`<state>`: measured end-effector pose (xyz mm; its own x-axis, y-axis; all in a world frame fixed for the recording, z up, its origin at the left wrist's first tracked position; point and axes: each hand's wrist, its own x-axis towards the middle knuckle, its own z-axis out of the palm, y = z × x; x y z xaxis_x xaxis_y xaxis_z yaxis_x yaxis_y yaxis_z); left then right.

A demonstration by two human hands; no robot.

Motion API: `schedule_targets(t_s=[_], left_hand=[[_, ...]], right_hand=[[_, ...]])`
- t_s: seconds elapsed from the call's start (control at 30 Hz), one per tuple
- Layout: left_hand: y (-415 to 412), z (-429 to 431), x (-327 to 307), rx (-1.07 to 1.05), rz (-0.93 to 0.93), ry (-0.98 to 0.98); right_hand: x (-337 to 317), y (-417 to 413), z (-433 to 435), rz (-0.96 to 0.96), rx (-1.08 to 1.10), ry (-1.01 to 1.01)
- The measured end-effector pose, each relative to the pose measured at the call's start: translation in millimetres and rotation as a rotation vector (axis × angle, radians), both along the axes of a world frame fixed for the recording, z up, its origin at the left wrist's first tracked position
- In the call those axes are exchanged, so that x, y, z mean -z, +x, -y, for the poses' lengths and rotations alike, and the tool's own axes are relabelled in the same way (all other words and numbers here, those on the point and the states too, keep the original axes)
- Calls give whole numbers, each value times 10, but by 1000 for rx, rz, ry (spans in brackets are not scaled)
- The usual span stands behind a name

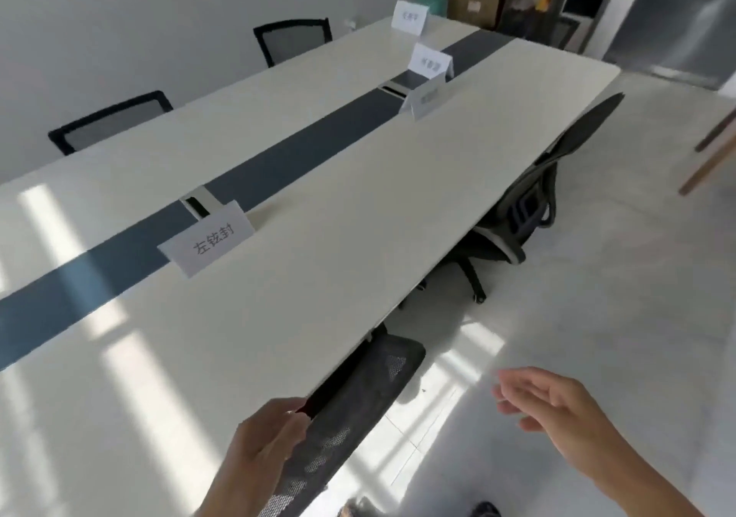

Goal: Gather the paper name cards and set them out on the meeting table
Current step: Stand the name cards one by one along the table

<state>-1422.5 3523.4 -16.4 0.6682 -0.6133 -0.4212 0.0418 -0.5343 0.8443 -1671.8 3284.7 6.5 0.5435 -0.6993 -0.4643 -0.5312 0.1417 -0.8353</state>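
Observation:
A long cream meeting table (358, 213) with a dark centre strip runs away from me. Several folded white paper name cards stand on it: the nearest card (207, 239) with black characters, two cards (428, 98) (431, 61) close together farther along, and one card (410, 17) near the far end. My left hand (267, 441) grips the top edge of a black mesh chair back (350, 417) at the table's near edge. Over the floor to the right, my right hand (553, 409) is held out with fingers apart and nothing in it.
A grey mesh chair (529, 197) is tucked under the table's right side. Two black chairs (111, 120) (294, 40) stand on the far left side by the wall. A cardboard box (478, 0) and shelves sit beyond the table's far end. Wooden legs (713, 154) show at right.

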Motion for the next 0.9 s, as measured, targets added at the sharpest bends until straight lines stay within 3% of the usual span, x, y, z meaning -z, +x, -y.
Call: schedule_targets(t_s=[0.5,0.7,0.9], left_hand=[[-1596,3043,-127,700,1,95],[-1634,4285,-32,664,-18,104],[-1628,6075,-52,661,-18,45]], right_hand=[[110,-2455,1723,-32,445,59],[237,-2785,2751,-9,599,66],[134,-2913,4007,22,772,27]])
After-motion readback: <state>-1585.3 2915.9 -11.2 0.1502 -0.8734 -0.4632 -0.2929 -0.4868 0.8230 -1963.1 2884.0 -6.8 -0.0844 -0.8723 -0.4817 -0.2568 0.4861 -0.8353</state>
